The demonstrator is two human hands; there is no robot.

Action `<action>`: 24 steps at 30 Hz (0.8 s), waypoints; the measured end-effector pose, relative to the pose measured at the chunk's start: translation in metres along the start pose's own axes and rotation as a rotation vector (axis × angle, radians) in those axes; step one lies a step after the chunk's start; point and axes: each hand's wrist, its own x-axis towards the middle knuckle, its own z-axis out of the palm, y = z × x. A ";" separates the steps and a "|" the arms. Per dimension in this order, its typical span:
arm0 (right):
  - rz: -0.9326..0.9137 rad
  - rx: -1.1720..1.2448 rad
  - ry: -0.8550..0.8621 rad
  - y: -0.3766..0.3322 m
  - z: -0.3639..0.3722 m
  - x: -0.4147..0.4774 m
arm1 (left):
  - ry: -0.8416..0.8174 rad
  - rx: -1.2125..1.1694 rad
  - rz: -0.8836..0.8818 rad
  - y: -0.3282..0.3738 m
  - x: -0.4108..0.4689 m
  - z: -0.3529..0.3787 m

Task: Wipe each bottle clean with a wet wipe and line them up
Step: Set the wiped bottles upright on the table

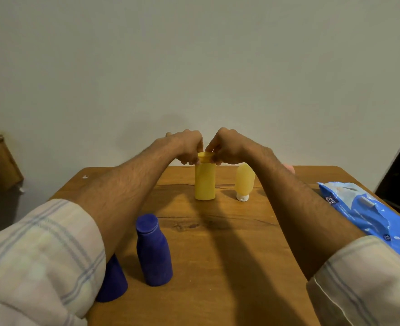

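Yellow bottle (205, 182): I see it upright at the far middle of the wooden table (229, 255), a matte cylinder with a round cap
Left hand (189, 147): fingers curled, pinching the cap's left side
Right hand (227, 147): fingertips pinching the cap's right side
Pale tube (244, 182): translucent, just right of the yellow bottle, standing on its white cap
Blue bottle (154, 252): shouldered, flat-capped, near left
Second blue bottle (114, 283): half hidden under my left sleeve
Wipes pack (368, 208): glossy, crinkled blue, right edge; I read only "ee"
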 end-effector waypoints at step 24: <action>0.023 0.016 -0.044 -0.007 -0.002 0.000 | 0.003 -0.006 -0.019 -0.007 0.005 0.005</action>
